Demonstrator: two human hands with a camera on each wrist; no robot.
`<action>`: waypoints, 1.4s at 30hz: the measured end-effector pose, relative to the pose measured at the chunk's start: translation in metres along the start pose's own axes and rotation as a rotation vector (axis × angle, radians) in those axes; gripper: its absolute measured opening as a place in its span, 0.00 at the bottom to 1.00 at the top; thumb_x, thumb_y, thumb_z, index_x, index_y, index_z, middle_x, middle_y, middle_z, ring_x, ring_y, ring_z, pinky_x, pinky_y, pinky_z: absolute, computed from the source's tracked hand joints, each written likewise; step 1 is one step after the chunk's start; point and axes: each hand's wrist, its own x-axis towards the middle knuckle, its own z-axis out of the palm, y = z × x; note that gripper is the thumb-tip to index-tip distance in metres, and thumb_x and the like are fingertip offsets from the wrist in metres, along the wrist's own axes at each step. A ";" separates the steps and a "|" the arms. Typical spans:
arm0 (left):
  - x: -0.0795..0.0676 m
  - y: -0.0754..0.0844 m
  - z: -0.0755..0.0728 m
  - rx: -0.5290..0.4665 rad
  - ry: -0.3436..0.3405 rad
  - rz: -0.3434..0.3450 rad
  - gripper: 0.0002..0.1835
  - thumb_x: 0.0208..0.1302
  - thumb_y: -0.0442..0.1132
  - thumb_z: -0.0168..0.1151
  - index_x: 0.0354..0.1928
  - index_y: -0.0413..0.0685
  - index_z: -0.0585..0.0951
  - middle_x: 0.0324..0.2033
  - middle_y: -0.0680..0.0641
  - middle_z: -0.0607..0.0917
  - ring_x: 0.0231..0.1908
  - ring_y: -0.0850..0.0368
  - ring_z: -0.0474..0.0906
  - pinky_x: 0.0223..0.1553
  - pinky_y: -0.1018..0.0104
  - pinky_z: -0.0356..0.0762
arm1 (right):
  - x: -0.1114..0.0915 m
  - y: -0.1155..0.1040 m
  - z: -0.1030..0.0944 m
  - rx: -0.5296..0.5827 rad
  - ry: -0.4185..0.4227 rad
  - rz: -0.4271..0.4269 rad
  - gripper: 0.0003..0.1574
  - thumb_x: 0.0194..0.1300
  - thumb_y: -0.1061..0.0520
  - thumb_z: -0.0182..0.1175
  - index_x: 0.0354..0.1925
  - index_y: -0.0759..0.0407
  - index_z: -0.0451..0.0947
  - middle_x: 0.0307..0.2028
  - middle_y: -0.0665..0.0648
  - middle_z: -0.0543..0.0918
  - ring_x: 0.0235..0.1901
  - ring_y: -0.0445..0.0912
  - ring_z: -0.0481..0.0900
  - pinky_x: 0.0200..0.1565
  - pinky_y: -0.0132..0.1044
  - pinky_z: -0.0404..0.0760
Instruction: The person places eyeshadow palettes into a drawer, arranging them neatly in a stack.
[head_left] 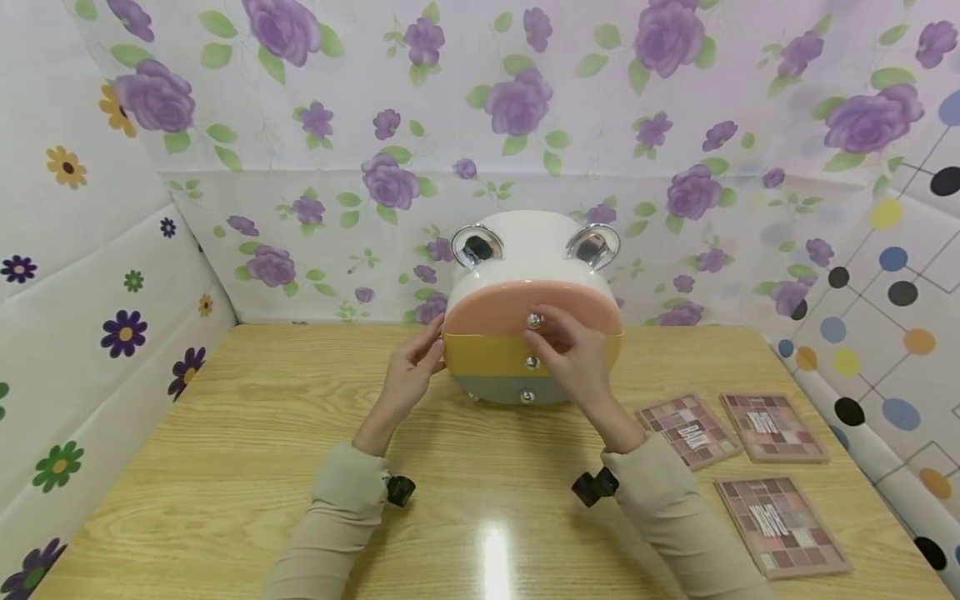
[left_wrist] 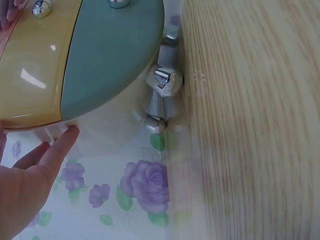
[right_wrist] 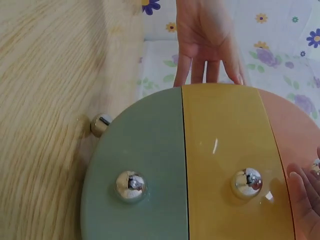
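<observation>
A rounded white storage box (head_left: 528,237) stands upright at the back of the table. Its front has three drawer fronts: pink (head_left: 487,310), yellow (head_left: 480,354) and grey-green (left_wrist: 112,55), each with a silver ball knob. Against the box's left side rests my left hand (head_left: 408,367), its fingers nearly straight along the wall, as the right wrist view (right_wrist: 207,25) also shows of that hand. With thumb and index finger, my right hand (head_left: 581,358) pinches the silver knob (head_left: 534,320) of the pink drawer. All three drawer fronts look flush with one another.
Three flat makeup palettes lie on the right of the table (head_left: 300,400): one by the right forearm (head_left: 690,431), one farther right (head_left: 774,427), one in front (head_left: 782,525). Flowered cloth (head_left: 315,167) hangs behind the box. Silver ball feet (left_wrist: 166,81) support it.
</observation>
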 end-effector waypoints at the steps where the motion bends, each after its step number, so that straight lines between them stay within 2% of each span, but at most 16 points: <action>1: 0.000 0.000 0.000 0.002 0.000 -0.002 0.23 0.68 0.34 0.46 0.64 0.42 0.64 0.61 0.40 0.67 0.56 0.46 0.69 0.45 0.59 0.77 | 0.000 -0.001 0.000 -0.006 0.006 0.005 0.17 0.51 0.75 0.61 0.43 0.77 0.75 0.29 0.71 0.81 0.22 0.59 0.80 0.26 0.45 0.82; 8: 0.000 0.002 0.000 0.005 -0.002 -0.040 0.23 0.68 0.34 0.46 0.64 0.44 0.65 0.61 0.41 0.68 0.56 0.46 0.68 0.47 0.56 0.76 | -0.006 -0.007 0.000 -0.022 0.017 -0.004 0.18 0.50 0.75 0.62 0.42 0.77 0.75 0.28 0.70 0.82 0.22 0.58 0.80 0.26 0.43 0.82; 13: -0.001 0.009 0.001 -0.004 -0.008 -0.037 0.22 0.68 0.31 0.45 0.64 0.39 0.63 0.61 0.38 0.66 0.56 0.42 0.67 0.47 0.52 0.75 | -0.011 0.002 0.001 -0.014 0.015 -0.027 0.18 0.50 0.73 0.63 0.43 0.74 0.76 0.29 0.67 0.82 0.23 0.53 0.81 0.26 0.35 0.82; 17: -0.001 0.009 0.001 -0.003 -0.009 -0.039 0.23 0.68 0.32 0.45 0.64 0.40 0.63 0.61 0.38 0.66 0.56 0.44 0.68 0.47 0.56 0.76 | -0.017 0.014 0.001 -0.001 0.014 -0.009 0.19 0.51 0.70 0.64 0.45 0.69 0.77 0.30 0.63 0.83 0.24 0.50 0.82 0.27 0.31 0.81; 21: -0.001 0.003 0.000 -0.005 -0.003 -0.028 0.23 0.68 0.34 0.46 0.64 0.43 0.64 0.61 0.40 0.67 0.56 0.47 0.69 0.45 0.61 0.77 | -0.022 0.013 0.000 0.004 0.014 -0.009 0.19 0.52 0.69 0.64 0.45 0.68 0.78 0.30 0.62 0.83 0.26 0.49 0.82 0.27 0.30 0.81; 25: -0.001 0.000 -0.001 -0.009 0.000 0.000 0.23 0.68 0.34 0.47 0.64 0.42 0.64 0.60 0.38 0.68 0.55 0.47 0.70 0.45 0.61 0.78 | -0.026 0.007 0.000 0.000 0.017 -0.016 0.20 0.50 0.70 0.65 0.45 0.68 0.78 0.30 0.62 0.84 0.26 0.50 0.82 0.27 0.30 0.81; 33: -0.001 0.000 -0.001 -0.013 -0.015 0.003 0.23 0.68 0.34 0.46 0.65 0.42 0.64 0.60 0.38 0.67 0.55 0.52 0.70 0.45 0.63 0.77 | -0.027 -0.031 -0.005 -0.028 -0.012 -0.051 0.20 0.47 0.77 0.63 0.42 0.78 0.75 0.28 0.69 0.82 0.25 0.56 0.81 0.26 0.35 0.82; 39: -0.002 0.001 -0.001 -0.002 -0.018 0.014 0.23 0.69 0.35 0.46 0.65 0.41 0.63 0.61 0.39 0.66 0.51 0.58 0.73 0.44 0.66 0.78 | -0.037 -0.011 -0.005 -0.008 -0.022 -0.076 0.23 0.47 0.75 0.64 0.45 0.72 0.76 0.29 0.64 0.83 0.24 0.51 0.81 0.26 0.32 0.81; 42: -0.002 0.001 -0.001 0.017 -0.005 0.015 0.23 0.69 0.35 0.47 0.64 0.41 0.64 0.60 0.39 0.68 0.50 0.56 0.74 0.43 0.67 0.78 | -0.041 -0.005 -0.005 -0.004 -0.027 -0.083 0.24 0.48 0.72 0.65 0.47 0.68 0.76 0.30 0.61 0.84 0.25 0.47 0.81 0.25 0.30 0.81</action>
